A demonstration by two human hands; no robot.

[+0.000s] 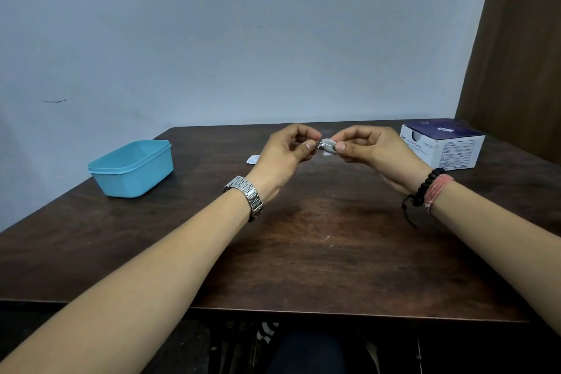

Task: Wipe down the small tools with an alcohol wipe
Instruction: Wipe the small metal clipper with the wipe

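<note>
Both hands are raised above the far middle of the dark wooden table (318, 237). My left hand (288, 150) pinches one end of a small shiny metal tool (324, 147), which looks like a nail clipper. My right hand (368, 147) pinches a small white alcohol wipe (329, 141) against the tool's other end. Most of the tool is hidden by the fingers and the wipe.
A light blue plastic tub (132, 168) stands at the left of the table. A white and dark blue box of alcohol swabs (443, 147) sits at the far right. A small torn white wrapper (252, 158) lies behind my left hand. A brown curtain (516, 39) hangs at the right.
</note>
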